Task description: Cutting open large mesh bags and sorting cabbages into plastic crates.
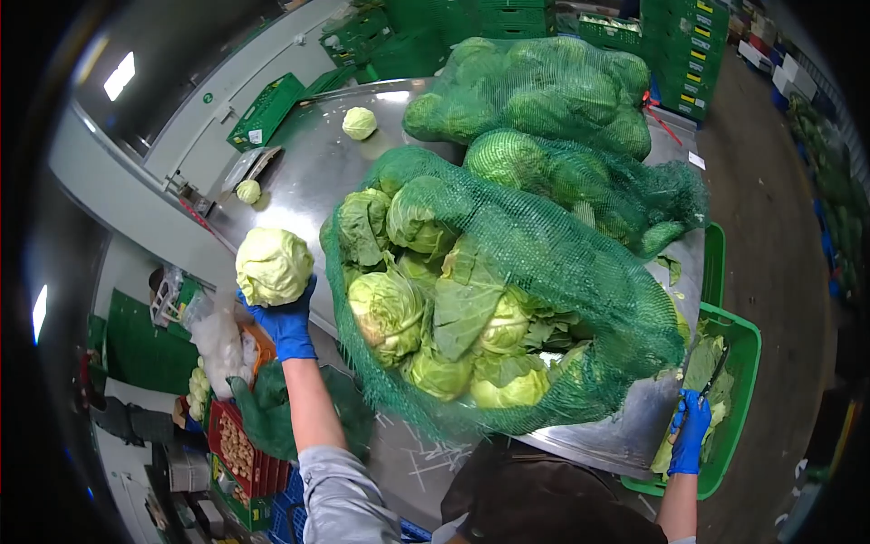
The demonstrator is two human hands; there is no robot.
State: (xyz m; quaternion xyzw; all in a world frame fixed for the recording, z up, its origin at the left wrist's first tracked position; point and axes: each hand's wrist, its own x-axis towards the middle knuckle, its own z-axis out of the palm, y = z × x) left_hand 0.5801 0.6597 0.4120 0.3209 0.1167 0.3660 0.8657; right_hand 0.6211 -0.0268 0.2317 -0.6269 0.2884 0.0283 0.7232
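Observation:
On the left, my left hand in a blue glove supports a pale, smooth cabbage head from below, raised beside the metal table's edge. My right hand, also gloved in blue, grips a knife with a dark blade pointing up. That hand hovers over a green plastic bin holding cut outer cabbage leaves. Straight before me an opened green mesh sack spreads across the table, with several leafy cabbages exposed at its mouth.
Two more full mesh sacks lie behind on the metal table. Single cabbages sit at the far left. Green crates are stacked beyond. A red crate of small brownish produce stands at lower left.

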